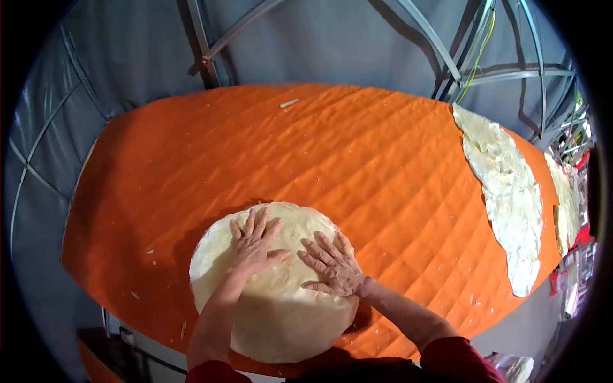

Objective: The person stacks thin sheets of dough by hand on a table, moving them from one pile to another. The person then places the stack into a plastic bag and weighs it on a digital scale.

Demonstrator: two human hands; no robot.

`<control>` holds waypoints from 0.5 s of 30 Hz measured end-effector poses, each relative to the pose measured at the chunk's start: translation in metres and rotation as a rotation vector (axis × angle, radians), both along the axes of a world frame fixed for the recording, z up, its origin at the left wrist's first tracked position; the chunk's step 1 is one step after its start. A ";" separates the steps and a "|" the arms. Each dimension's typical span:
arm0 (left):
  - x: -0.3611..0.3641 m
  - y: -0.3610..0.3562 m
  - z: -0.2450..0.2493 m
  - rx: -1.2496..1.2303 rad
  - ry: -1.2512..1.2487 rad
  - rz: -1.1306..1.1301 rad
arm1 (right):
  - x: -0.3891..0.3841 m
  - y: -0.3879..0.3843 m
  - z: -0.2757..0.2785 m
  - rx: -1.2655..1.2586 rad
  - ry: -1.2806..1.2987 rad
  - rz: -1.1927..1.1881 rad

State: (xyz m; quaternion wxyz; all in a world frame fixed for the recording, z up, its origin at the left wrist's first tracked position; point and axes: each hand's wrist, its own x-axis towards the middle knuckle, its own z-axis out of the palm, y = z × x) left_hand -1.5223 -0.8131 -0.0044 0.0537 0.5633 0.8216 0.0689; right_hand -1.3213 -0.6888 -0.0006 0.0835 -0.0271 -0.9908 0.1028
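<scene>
The orange table [383, 166] has a round pale sheet [287, 329] near its front edge. The sheet seems light, soft, easy to rip (best held by both sides). The left hand [254, 247] and right hand [335, 268] rest on it, fingers spread.

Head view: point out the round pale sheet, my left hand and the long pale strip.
Round pale sheet [281, 297]: head view, upper face near its centre.
Left hand [253, 248]: head view, back of the hand.
Long pale strip [507, 195]: head view, midway along it.

Round cream piece [287, 322], slightly uneven rim, lying flat, partly shaded, by near edge of orange quilted cover [396, 166].
</scene>
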 end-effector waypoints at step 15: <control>0.056 -0.088 0.058 0.732 -0.408 0.377 | 0.067 0.020 -0.008 -0.386 0.259 -0.374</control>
